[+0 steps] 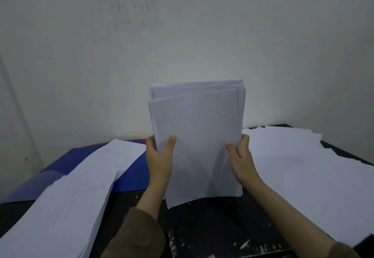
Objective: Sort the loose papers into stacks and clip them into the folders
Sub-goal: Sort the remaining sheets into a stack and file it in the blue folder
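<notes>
Paper bundle (pixel 197 142) held upright between both hands, bottom edge down toward the dark table (pixel 212 227), whether touching it or just clear I cannot tell. Left hand (pixel 159 156) grips the bundle's left edge, thumb across the front sheet, fingers curled behind. Right hand (pixel 239 154) grips the opposite edge the same way, at about the same height, low on the sheets.

Handling, as I judge it: light, thin, floppy stock. Above the grip the sheets stand uneven, the top edges stepped and fanned, the front sheet sitting lower than those behind. Creases show faintly across the face between the two thumbs. Sheets look slick against each other and likely to slide out of register. Holding both long edges low down, as now, suits tapping the bottom edge square; a grip higher up would steady the loose tops better.

Outward of the left hand: a blue folder (pixel 133 172) lying open and flat, with a thick slanted stack of papers (pixel 66 207) overlapping it, faint writing on the top sheet. Outward of the right hand: more loose sheets (pixel 303 166) spread wide, overlapping. No clip seen.

Table surface below the grip is black, scuffed, flecked with white. Beyond the bundle, a plain pale wall (pixel 182 35), smudged. Light is dim.
</notes>
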